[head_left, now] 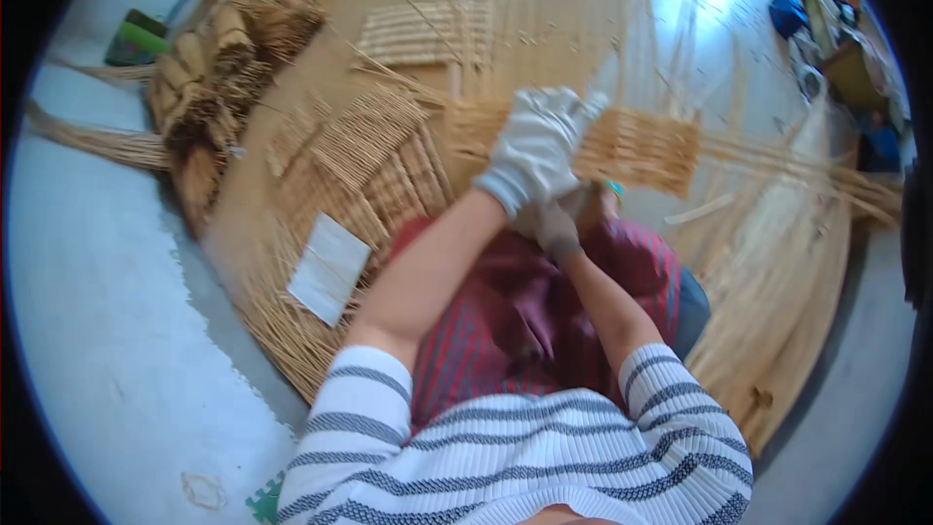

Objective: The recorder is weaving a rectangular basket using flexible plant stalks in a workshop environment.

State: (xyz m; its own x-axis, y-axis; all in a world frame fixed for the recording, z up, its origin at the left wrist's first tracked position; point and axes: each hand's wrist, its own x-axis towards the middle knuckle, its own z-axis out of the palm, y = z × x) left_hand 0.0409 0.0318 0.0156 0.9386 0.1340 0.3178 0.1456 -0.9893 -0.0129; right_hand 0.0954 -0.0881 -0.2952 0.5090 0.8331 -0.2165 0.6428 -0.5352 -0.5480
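Note:
A strip of woven straw lies across the middle of the view, with long loose strands running out to the right. My left hand, in a white glove, is over it with fingers curled; blur hides what they hold. My right hand, in a greyer glove, is lower, just under the left one, its fingers mostly hidden. A red striped cloth covers my lap beneath my arms.
Woven mats and a white sheet lie on the left of a wooden board. Straw bundles are piled at the upper left. Assorted containers and clutter line the upper right. Another woven piece lies at the back.

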